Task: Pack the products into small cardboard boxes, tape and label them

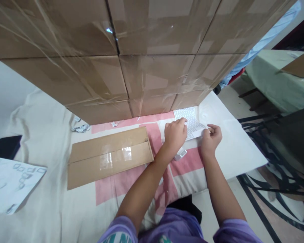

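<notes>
A white sheet of labels (192, 130), printed with rows of small rounded outlines, lies partly raised at the foot of the stacked cartons. At its left edge is my left hand (176, 133), fingers curled and closed on it. My right hand (211, 140) pinches the sheet's near right corner between thumb and fingers. Just below my left hand sits a small white box (180, 154) with a dark-marked end, partly hidden by the wrist. A closed flat brown carton (108, 157) with clear tape rests left of my left forearm.
Taped brown cartons (154, 74) rise like a wall across the back. A white board (233, 141) lies at the right edge. Far left are a sheet with leftover outlines (14, 182) and a dark flat object (6, 146). Crumpled scraps (81, 128) lie by the cartons.
</notes>
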Available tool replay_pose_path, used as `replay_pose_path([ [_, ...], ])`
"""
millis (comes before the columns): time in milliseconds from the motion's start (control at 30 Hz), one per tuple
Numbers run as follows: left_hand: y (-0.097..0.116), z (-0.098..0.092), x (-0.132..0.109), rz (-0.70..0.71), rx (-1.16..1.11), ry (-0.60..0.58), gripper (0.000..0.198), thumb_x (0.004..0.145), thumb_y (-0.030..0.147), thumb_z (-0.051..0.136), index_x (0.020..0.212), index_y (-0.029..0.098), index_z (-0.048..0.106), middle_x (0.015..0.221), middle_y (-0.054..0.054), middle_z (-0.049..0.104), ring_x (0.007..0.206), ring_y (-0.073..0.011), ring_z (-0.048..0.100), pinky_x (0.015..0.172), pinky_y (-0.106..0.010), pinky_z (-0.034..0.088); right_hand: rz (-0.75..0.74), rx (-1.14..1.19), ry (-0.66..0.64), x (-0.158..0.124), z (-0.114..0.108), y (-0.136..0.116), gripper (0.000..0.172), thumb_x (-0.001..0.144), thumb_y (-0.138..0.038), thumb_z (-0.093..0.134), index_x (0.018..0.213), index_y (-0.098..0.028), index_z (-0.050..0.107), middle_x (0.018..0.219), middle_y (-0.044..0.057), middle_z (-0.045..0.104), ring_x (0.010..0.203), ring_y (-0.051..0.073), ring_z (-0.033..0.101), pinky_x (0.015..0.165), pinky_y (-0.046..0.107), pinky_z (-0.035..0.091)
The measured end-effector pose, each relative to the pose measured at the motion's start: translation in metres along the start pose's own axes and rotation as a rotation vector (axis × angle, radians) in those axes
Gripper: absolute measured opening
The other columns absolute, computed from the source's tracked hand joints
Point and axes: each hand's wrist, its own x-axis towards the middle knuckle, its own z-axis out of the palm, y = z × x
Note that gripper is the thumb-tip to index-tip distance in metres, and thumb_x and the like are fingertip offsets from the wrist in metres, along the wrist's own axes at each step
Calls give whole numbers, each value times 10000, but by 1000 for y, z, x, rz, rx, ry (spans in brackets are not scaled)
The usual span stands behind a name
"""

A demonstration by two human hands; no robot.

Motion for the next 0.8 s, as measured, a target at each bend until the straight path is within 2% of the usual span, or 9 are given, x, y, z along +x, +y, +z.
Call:
replay_pose_path([
  [67,0,0,0,-17,4,15,236,960,159,529,1149,262,625,1029,11,762,983,-199,689,881,-353,412,-136,-113,83,2,0,1,221,732,-203,557,946,-193,614,852,8,515,747,179,506,700,333,447],
  [133,-1,1,-1,-41,10,17,230,950,164,546,1139,267,628,1034,11,762,976,-195,689,881,-349,413,-283,-208,67,2,2,3,216,743,-219,562,949,-195,622,992,63,546,937,238,553,832,404,476],
  [233,-1,1,0,-68,20,10,211,950,180,559,1127,271,630,1044,12,765,972,-188,691,886,-344,415,-404,-344,-28,-1,6,6,233,767,-264,583,978,-201,658,1175,121,561,1167,323,521,1012,541,411],
  [333,0,0,0,-64,26,25,192,949,184,561,1107,263,635,1038,16,769,961,-186,693,875,-344,416,-450,-441,-73,-3,11,10,301,768,-294,609,1045,-211,693,1400,144,512,1321,379,446,1083,613,335],
  [400,0,-1,-1,-50,26,30,184,946,180,561,1094,259,636,1034,17,769,954,-187,693,864,-345,417,-472,-493,-171,-5,14,10,331,794,-308,600,1099,-223,694,1423,131,552,1361,379,447,1123,628,295],
  [500,1,-3,-1,-35,22,14,178,947,174,556,1079,261,638,1043,15,766,972,-192,691,862,-347,422,-500,-583,-445,-9,18,7,363,862,-333,565,1194,-244,680,1444,109,608,1421,376,439,1174,647,231],
  [600,3,-5,-1,-21,13,-7,165,958,176,545,1060,266,638,1072,12,760,1008,-193,688,889,-348,425,-515,-643,-654,-13,23,4,412,913,-316,508,1282,-228,669,1489,115,591,1490,397,372,1154,618,319],
  [667,4,-7,-1,-16,-1,-17,159,960,175,542,1048,266,638,1085,11,756,1017,-191,686,906,-346,426,-492,-690,-698,-15,26,5,451,937,-299,471,1345,-215,644,1466,126,612,1486,406,385,1134,610,366],
  [800,8,-11,-2,-12,-33,-30,157,957,170,544,1033,265,643,1080,9,752,1014,-186,682,919,-342,430,-461,-772,-716,-14,29,11,529,946,-297,468,1458,-202,556,1502,145,577,1492,421,375,1156,638,348],
])
